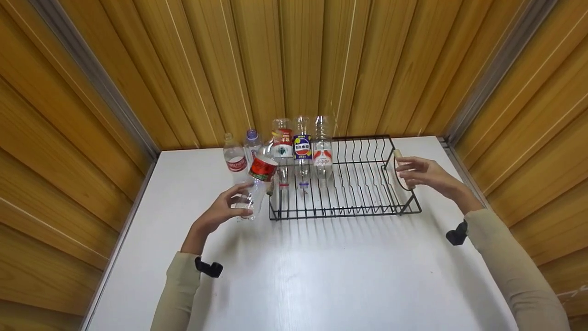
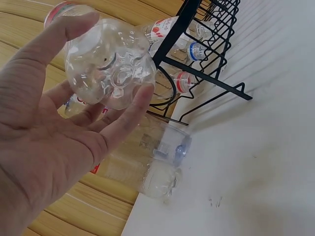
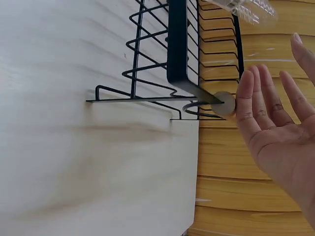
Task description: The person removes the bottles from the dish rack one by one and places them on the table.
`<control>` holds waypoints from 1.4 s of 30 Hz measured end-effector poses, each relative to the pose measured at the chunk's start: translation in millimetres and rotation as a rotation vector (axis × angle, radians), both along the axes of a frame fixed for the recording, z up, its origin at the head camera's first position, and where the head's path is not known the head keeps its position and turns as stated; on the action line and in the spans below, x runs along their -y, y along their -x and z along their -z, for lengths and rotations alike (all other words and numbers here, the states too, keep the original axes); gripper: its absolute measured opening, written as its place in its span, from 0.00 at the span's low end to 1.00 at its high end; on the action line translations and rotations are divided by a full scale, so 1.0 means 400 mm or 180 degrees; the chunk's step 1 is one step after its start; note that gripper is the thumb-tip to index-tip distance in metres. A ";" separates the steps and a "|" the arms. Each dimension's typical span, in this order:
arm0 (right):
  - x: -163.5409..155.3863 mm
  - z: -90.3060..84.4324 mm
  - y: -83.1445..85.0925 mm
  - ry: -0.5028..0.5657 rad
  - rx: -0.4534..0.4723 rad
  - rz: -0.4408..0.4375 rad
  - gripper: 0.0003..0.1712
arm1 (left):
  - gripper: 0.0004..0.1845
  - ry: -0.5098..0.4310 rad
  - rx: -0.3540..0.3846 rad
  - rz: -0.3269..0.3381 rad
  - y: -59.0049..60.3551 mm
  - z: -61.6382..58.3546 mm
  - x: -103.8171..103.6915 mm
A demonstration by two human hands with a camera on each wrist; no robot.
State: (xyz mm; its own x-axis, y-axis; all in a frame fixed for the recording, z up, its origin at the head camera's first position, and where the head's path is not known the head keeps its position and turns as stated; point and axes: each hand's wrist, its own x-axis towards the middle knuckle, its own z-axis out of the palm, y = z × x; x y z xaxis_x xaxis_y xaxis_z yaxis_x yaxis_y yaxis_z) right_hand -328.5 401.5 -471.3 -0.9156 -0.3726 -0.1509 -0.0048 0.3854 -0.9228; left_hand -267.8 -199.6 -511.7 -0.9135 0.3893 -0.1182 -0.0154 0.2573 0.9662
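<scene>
My left hand (image 1: 223, 209) holds a clear plastic bottle (image 1: 263, 169) with a red label, tilted, its lower part between thumb and fingers. The bottle's moulded base (image 2: 120, 73) faces the left wrist camera. Beside it stands a black wire rack (image 1: 363, 211). Three bottles rest neck-down in its left part: a red-labelled bottle (image 1: 283, 138), a blue-labelled bottle (image 1: 302, 146) and a bottle with a red and white label (image 1: 323, 157). My right hand (image 1: 429, 174) has its extended fingers against the rack's round wooden handle (image 3: 224, 104), thumb apart.
Behind my left hand, a red-labelled bottle (image 1: 236, 163) and a bottle with a blue cap (image 1: 251, 137) stand upright on the white table (image 1: 321, 276). Wood-patterned panels (image 1: 303, 59) rise behind and at both sides. The rack's left handle is mostly hidden by the held bottle.
</scene>
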 end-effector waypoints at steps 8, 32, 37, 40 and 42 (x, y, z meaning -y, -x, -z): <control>-0.034 0.012 0.004 -0.0125 -0.0143 0.0116 0.36 | 0.44 -0.0233 -0.0072 -0.0105 -0.012 0.015 0.021; -0.074 0.072 -0.006 -0.0387 0.0074 0.0057 0.40 | 0.38 -0.0319 0.0038 -0.1060 -0.008 0.049 0.091; -0.076 0.076 -0.003 -0.0379 0.0155 0.0007 0.42 | 0.37 -0.0238 0.0070 -0.1209 -0.006 0.069 0.101; -0.076 0.078 -0.004 -0.0367 0.0193 0.0011 0.43 | 0.39 -0.0233 0.0089 -0.1292 -0.002 0.080 0.106; -0.077 0.079 -0.005 -0.0350 0.0224 0.0014 0.44 | 0.41 -0.0237 0.0126 -0.1334 0.001 0.088 0.109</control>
State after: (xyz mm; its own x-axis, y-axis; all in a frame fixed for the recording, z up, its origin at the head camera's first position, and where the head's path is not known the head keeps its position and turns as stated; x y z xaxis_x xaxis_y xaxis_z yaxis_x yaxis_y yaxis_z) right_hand -326.6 432.2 -502.8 -0.9029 -0.3462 -0.2547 0.0606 0.4842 -0.8729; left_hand -268.3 -243.0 -546.9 -0.9899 -0.0058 -0.1419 -0.1412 0.1503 0.9785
